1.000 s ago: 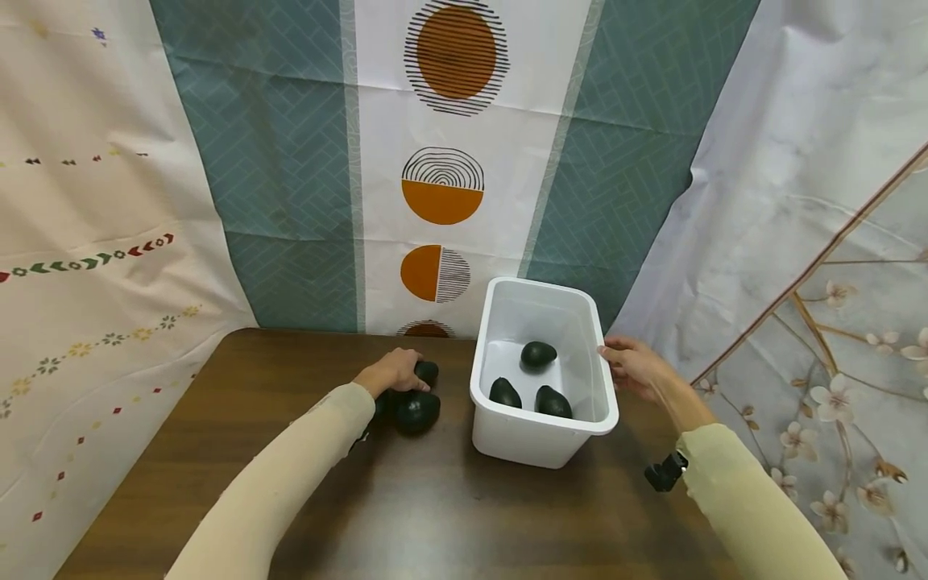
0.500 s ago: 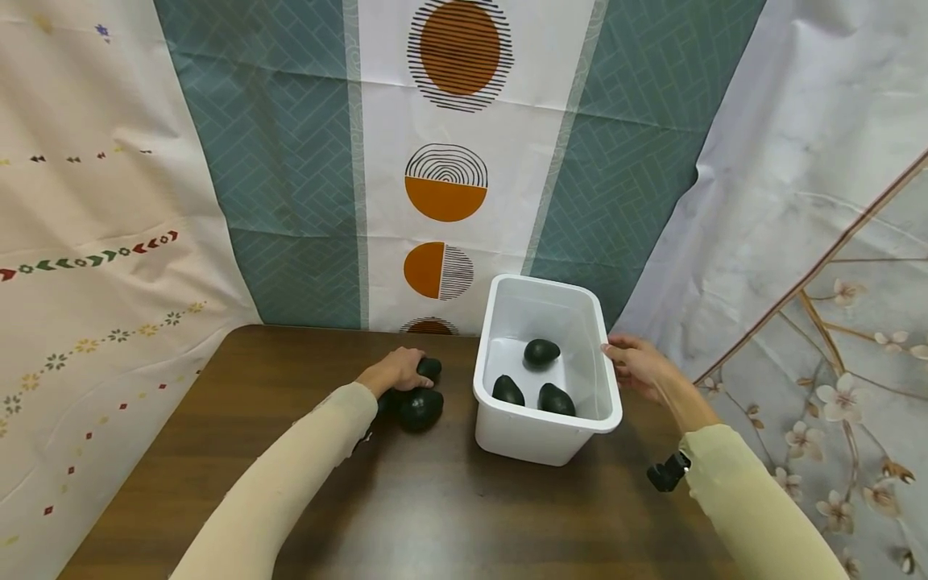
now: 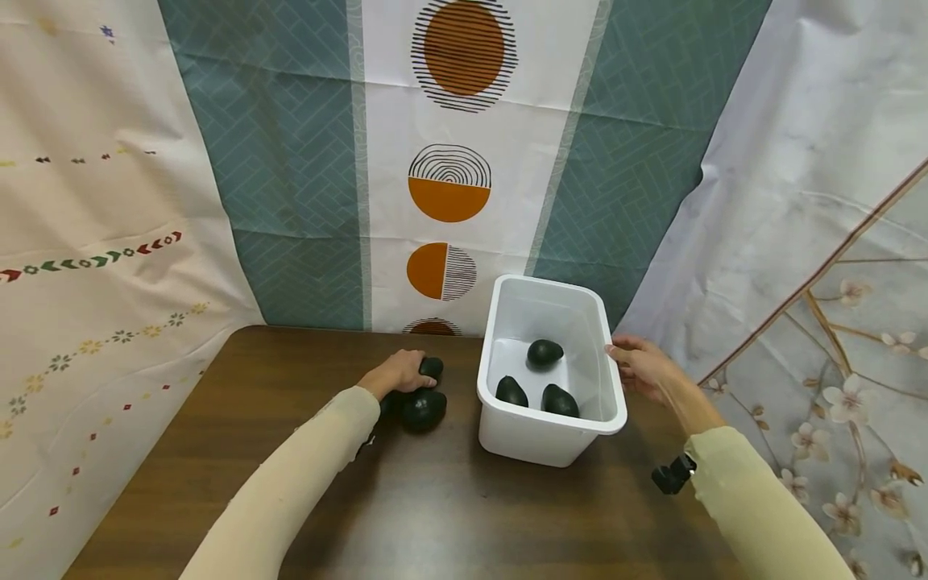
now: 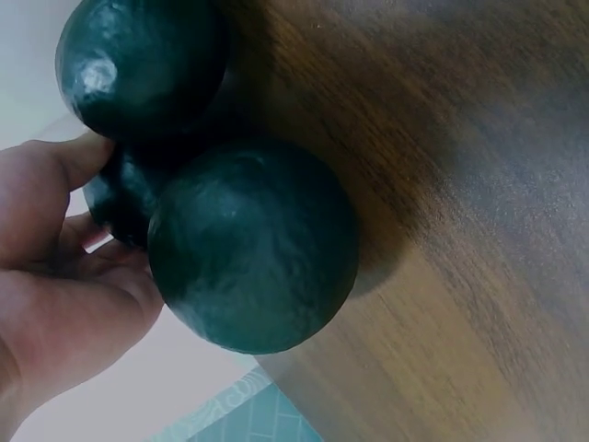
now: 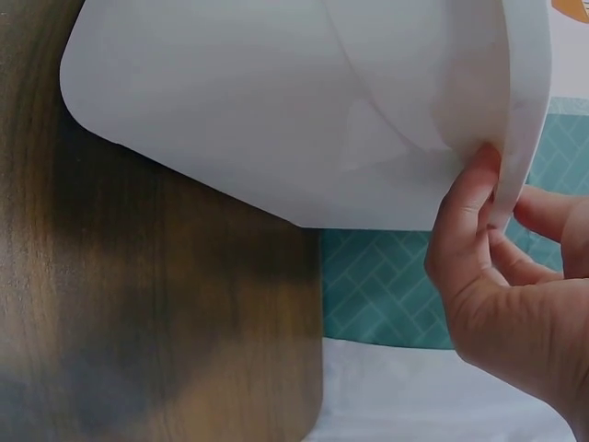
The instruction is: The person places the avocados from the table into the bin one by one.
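In the head view my left hand (image 3: 397,373) reaches down to a cluster of dark green avocados on the table. Its thumb and fingers curl around the far avocado (image 4: 124,195), which the left wrist view shows behind two others. A nearer avocado (image 3: 424,411) lies right beside the hand, and another avocado (image 4: 143,64) is mostly hidden under the wrist in the head view. My right hand (image 3: 641,366) pinches the right rim of a white plastic bin (image 3: 532,439), thumb on one side and fingers on the other. Inside the bin lie three avocados (image 3: 545,353), spaced apart on its floor.
The brown wooden table (image 3: 406,515) ends at a patterned curtain (image 3: 297,161) along the back. A floral curtain (image 3: 834,338) hangs on the right and a cream cloth (image 3: 109,338) on the left. A small black device (image 3: 673,474) sits at the right wrist.
The head view has shifted slightly, so the scene sits a little further right. Both hands keep their hold, and the avocados and bin stay where they were.
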A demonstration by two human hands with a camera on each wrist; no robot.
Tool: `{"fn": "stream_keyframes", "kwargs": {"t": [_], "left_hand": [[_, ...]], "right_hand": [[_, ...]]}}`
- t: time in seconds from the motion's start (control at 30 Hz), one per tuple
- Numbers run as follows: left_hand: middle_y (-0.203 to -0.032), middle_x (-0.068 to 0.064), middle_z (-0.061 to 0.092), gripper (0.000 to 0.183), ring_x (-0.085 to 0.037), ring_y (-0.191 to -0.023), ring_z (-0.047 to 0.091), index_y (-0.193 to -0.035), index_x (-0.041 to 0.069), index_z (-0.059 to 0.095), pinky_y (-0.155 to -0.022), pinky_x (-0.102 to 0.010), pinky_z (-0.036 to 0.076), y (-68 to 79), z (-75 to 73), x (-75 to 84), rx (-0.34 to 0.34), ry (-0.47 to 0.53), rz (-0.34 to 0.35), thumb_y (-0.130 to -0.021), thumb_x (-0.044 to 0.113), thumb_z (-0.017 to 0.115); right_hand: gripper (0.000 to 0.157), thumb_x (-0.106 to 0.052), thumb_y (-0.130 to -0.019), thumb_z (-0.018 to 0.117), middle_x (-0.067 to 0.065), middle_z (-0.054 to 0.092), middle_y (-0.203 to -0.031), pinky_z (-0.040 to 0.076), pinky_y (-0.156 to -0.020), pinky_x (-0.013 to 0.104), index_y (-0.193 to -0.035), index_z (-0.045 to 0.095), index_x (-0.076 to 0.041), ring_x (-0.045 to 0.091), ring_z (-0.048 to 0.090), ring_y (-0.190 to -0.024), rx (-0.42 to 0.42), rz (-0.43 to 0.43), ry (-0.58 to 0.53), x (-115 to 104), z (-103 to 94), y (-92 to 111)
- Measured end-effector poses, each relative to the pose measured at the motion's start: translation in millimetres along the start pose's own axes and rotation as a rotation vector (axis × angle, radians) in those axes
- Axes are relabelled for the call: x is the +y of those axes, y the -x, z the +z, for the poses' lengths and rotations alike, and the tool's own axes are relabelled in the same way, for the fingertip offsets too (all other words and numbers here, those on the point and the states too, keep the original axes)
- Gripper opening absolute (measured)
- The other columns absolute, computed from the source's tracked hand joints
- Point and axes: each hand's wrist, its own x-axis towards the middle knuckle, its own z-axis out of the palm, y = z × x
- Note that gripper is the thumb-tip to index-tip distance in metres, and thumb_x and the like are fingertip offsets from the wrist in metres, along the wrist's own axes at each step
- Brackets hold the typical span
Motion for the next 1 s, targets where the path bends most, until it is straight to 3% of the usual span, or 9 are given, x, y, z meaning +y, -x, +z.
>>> {"fn": "stream_keyframes", "kwargs": {"t": [0.57,1.0], "left_hand": [[-0.150,-0.026,0.054,0.073,-0.041,-0.132,0.057,-0.157,-0.002,0.043,-0.111,-0.057,0.046,1.9,2.4,-1.6,0.038,0.039,0.011,-0.102,0.037,0.072],[-0.150,-0.025,0.055,0.075,-0.043,-0.133,0.057,-0.157,-0.002,0.045,-0.110,-0.056,0.047,1.1,6.3,-7.8,0.056,0.001,0.041,-0.100,0.039,0.075]], "right_hand": [[0.048,-0.020,-0.113,0.052,-0.004,0.069,-0.097,0.058,-0.072,0.033,-0.150,0.034,0.004,0.009,0.070,-0.084,-0.022,-0.003,-0.018,-3.8,-0.8,0.6],[0.049,-0.022,-0.113,0.052,-0.006,0.068,-0.095,0.057,-0.072,0.033,-0.149,0.034,0.006,0.008,0.067,-0.081,-0.021,-0.016,0.009,2.2,-1.2,0.0]]}}
